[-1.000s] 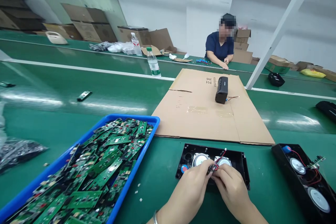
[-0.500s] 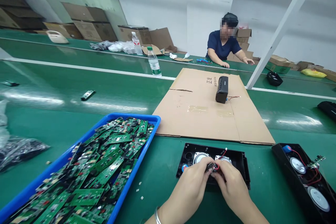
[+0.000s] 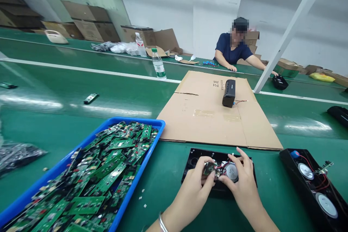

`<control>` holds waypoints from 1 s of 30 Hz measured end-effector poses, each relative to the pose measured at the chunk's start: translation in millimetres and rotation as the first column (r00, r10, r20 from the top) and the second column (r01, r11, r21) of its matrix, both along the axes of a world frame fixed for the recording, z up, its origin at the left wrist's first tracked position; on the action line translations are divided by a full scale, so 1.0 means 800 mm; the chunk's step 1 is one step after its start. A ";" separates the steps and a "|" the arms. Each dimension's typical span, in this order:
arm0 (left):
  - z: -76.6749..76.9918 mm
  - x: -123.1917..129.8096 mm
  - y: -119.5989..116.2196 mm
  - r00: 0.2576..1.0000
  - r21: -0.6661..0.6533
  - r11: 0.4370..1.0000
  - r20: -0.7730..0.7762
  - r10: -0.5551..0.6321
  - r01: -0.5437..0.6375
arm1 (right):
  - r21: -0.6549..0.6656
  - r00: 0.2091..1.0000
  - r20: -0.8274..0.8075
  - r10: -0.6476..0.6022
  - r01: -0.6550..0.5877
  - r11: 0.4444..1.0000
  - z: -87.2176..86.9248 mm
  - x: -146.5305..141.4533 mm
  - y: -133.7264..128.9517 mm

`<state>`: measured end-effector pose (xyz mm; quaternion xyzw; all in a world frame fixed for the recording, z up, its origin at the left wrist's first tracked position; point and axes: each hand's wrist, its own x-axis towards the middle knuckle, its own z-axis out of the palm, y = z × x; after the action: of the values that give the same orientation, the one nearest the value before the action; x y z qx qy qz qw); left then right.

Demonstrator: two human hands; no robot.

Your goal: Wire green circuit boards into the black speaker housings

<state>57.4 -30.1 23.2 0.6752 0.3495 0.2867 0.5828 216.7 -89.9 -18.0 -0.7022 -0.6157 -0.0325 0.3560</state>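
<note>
My left hand (image 3: 194,181) pinches a small circuit board (image 3: 210,168) between thumb and fingers, with red and black wires (image 3: 223,166) running from its right end. Beneath it lies an open black speaker housing (image 3: 248,179), flat on the green bench. My right hand (image 3: 240,174) is over the housing's right half, thumb and fingers spread apart around a round silver speaker driver (image 3: 231,171). Its fingertips are close to the wires; whether they touch them I cannot tell. The second driver is mostly hidden by the board and my left hand.
A blue tray (image 3: 160,132) heaped with green circuit boards (image 3: 108,166) is at left. Another open speaker housing (image 3: 320,188) lies at right. Ahead, a cardboard sheet (image 3: 187,127) bears a black speaker (image 3: 229,93). Across the line, a co-worker (image 3: 232,49) reaches toward a black object (image 3: 280,82).
My hands have moved apart; the board now shows in my left hand, and my right fingers have spread. The co-worker's arm has stretched out to the black object.
</note>
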 end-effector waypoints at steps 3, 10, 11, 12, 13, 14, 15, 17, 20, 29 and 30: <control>-0.006 0.001 -0.002 0.998 -0.040 0.997 0.008 0.059 -0.059 | -0.002 0.994 0.103 -0.036 0.036 0.999 -0.007 -0.001 0.002; -0.007 0.005 -0.006 0.987 0.171 0.982 -0.123 0.103 -0.081 | 0.204 0.981 -0.118 0.152 -0.126 0.971 0.015 -0.003 -0.004; -0.007 0.005 -0.006 0.986 0.190 0.979 -0.133 0.106 -0.079 | 0.208 0.969 -0.177 0.175 -0.136 0.968 0.018 -0.002 -0.005; -0.007 0.005 -0.006 0.984 0.210 0.975 -0.144 0.108 -0.076 | 0.201 0.957 -0.236 0.171 -0.124 0.972 0.020 -0.002 -0.006; -0.007 0.005 -0.005 0.982 0.230 0.971 -0.153 0.109 -0.072 | 0.185 0.944 -0.294 0.150 -0.098 0.978 0.021 -0.001 -0.007; -0.008 0.005 -0.005 0.981 0.247 0.967 -0.159 0.109 -0.067 | 0.157 0.927 -0.353 0.124 -0.072 0.985 0.021 0.000 -0.007; -0.008 0.004 -0.006 0.981 0.259 0.964 -0.164 0.106 -0.061 | 0.119 0.908 -0.406 0.102 -0.059 0.991 0.022 0.002 -0.006; -0.009 0.003 -0.007 0.981 0.267 0.962 -0.167 0.094 -0.047 | 0.030 0.869 -0.485 0.093 -0.090 0.995 0.022 0.005 -0.005; -0.009 0.001 -0.009 0.982 0.284 0.958 -0.169 0.082 -0.031 | -0.070 0.840 -0.530 0.116 -0.180 0.981 0.024 0.007 -0.001; -0.010 0.002 -0.012 0.957 0.303 0.953 -0.273 0.099 -0.012 | -0.125 0.886 -0.399 0.237 -0.309 0.943 0.031 0.002 0.001; -0.010 0.003 -0.012 0.953 0.314 0.949 -0.282 0.109 -0.015 | -0.128 0.896 -0.357 0.264 -0.327 0.936 0.031 0.001 0.001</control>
<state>59.8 -40.1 15.1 0.7816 0.4050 0.2518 0.4020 217.9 -89.3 7.1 -0.6252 -0.6467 0.1989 0.3891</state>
